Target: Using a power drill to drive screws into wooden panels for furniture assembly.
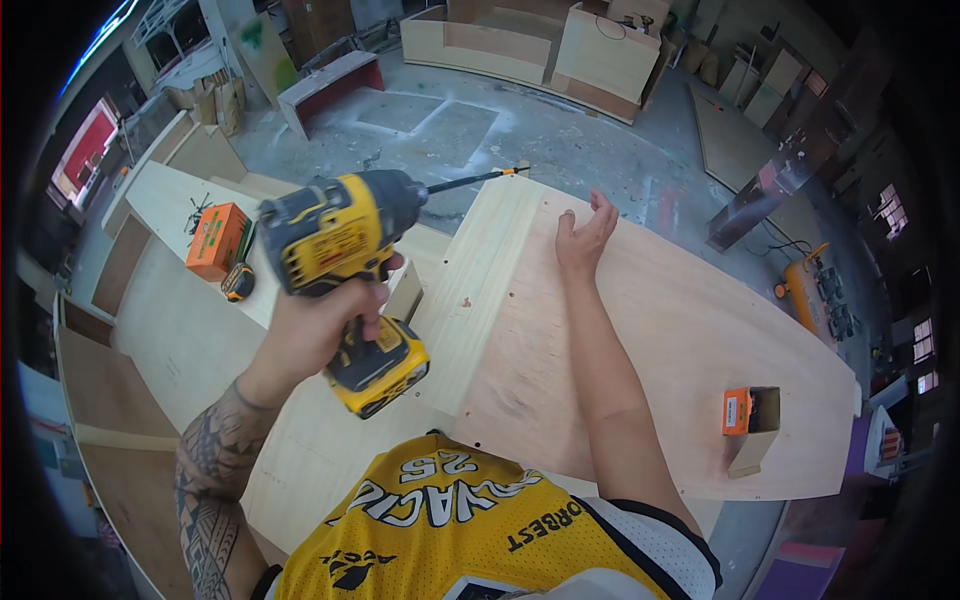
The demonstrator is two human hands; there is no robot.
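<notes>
My left hand (335, 328) is closed round the grip of a yellow and black cordless drill (345, 225). A long dark bit (470, 183) points from it to the right, its orange-banded tip over the far corner of a pale timber strip (475, 290). That strip lies along the left side of a plywood panel (660, 330). My right hand (585, 240) rests near the panel's far edge, fingers apart and partly bent, with nothing visible in it. Small dark screw heads or holes dot the strip and panel.
An open orange box (750, 425) stands on the panel's right part. On the left surface are another orange box (218, 240) and a tape measure (238, 283). Beyond lie a wooden cabinet frame (530, 50), a red-sided bench (335, 85) and an orange compressor (810, 285).
</notes>
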